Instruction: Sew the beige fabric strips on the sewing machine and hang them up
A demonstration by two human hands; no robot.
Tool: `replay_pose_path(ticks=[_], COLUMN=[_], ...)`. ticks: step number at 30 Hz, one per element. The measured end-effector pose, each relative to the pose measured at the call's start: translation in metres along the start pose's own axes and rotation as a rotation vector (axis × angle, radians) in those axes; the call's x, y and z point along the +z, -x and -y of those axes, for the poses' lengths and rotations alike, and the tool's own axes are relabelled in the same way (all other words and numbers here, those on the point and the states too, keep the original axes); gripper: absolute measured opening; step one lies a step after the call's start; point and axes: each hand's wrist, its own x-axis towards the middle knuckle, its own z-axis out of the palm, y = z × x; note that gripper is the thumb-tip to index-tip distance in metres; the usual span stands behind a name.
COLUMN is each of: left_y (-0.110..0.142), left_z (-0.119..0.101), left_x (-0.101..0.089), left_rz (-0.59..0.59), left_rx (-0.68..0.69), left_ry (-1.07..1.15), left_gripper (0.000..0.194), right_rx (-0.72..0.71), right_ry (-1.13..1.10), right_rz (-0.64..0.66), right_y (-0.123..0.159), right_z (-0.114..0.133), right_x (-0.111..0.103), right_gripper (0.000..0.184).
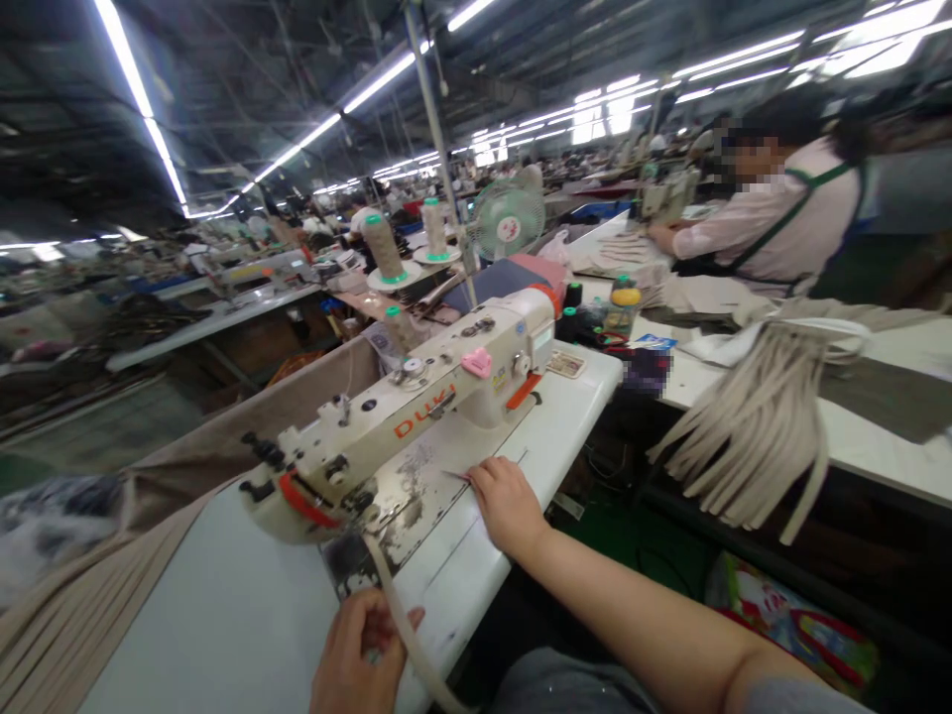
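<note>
Beige strap [387, 585], long, narrow and flat, curves down from beneath the needle end of a sewing machine [387, 397], across the near edge of a white table [223, 595] and out at the bottom of the view. The machine's head covers its far end, so whether the needle is in it cannot be told.

The cream machine is bulky, with orange trim, worn metal around its base and a pink clip [476, 363] on its arm. Behind stand thread cones [383, 248] with green tops and a pale green fan [510, 223]. Beige strips [89, 595] lie side by side at lower left. To the right, a bundle of similar strips [751, 426] hangs over the edge of another table [911, 342], where a co-worker [803, 218] sits in pale pink with dark green straps. A colourful bag [795, 615] lies below.

The person's left hand [364, 650] is curled around the strap, just in front of the machine. The right hand [510, 506] rests on the table, fingertips together at a small pointed piece [454, 477], too small to name; whether they grip it cannot be told.
</note>
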Motion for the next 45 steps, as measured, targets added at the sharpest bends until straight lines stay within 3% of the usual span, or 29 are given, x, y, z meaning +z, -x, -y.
replay_pose_path(ticks=[3, 7, 11, 15, 25, 37, 45], left_y=[-0.025, -0.042, -0.039, -0.03, -0.025, -0.026, -0.027], left_z=[0.002, 0.01, 0.021, 0.026, 0.014, -0.001, -0.008], left_x=[-0.01, -0.011, 0.004, 0.014, 0.01, 0.006, 0.003], left_rz=[-0.137, -0.084, -0.113, -0.059, -0.123, -0.01, -0.054], left_rx=[0.194, 0.306, 0.361, 0.457, 0.586, 0.443, 0.454], left_ry=[-0.238, -0.317, -0.447, -0.597, -0.763, -0.806, -0.809], left_gripper=[0.023, 0.034, 0.029, 0.026, 0.026, 0.021, 0.018], right_rx=[-0.025, -0.064, -0.113, -0.151, -0.245, -0.313, -0.315], right_ry=[-0.025, -0.071, -0.083, -0.052, -0.022, -0.013, -0.001], right_rz=[0.004, -0.015, -0.064, -0.101, -0.113, -0.148, -0.133], right_y=[-0.001, -0.006, -0.007, -0.008, -0.011, -0.015, -0.016], right_z=[-0.002, -0.004, -0.006, -0.006, -0.004, -0.01, -0.007], right_x=[0.001, 0.003, 0.004, 0.003, -0.001, 0.006, 0.005], right_gripper=[0.02, 0.03, 0.035, 0.037, 0.043, 0.062, 0.075])
